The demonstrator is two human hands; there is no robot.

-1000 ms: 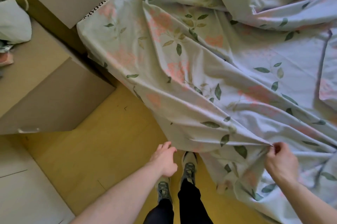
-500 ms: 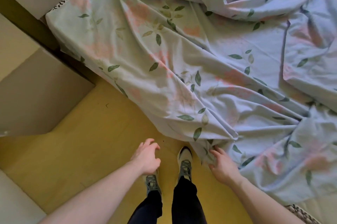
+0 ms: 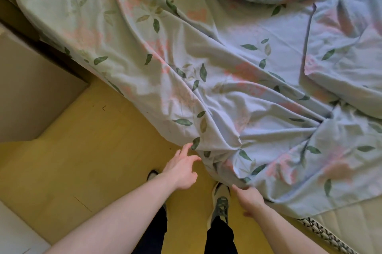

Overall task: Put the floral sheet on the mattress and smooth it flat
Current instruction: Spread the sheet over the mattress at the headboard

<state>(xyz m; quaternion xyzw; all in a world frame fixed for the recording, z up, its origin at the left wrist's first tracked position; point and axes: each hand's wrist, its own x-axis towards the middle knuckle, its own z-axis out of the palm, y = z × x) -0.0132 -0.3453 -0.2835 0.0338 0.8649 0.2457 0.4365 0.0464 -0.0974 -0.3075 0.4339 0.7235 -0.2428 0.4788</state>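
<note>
On your far left a beige cabinet (image 3: 35,96) stands beside the bed, with yellow floor (image 3: 86,150) running in front of it and under your shoes (image 3: 221,202).

Your left hand (image 3: 182,167) reaches toward the hanging edge of the floral sheet (image 3: 206,63), fingers spread and loose; the fingertips (image 3: 189,147) touch or nearly touch the cloth, gripping nothing.

Your right hand (image 3: 249,199) sits at the lowest bunch of the sheet, just past your shoe. The fingers curl into the fabric and seem to grip the hem, though the folds hide how firmly.

The sheet itself lies across the mattress (image 3: 339,220) but is far from flat: deep creases fan out from that gathered point, a loose heap sits toward the upper right, and a bare quilted corner of the mattress with its patterned trim shows at the lower right.

You are at the spreading stage, with smoothing not yet begun. The next move probably calls for taking the edge in both hands, set apart, and drawing it toward that uncovered corner, pulling evenly so the bunch opens out instead of tightening.
</note>
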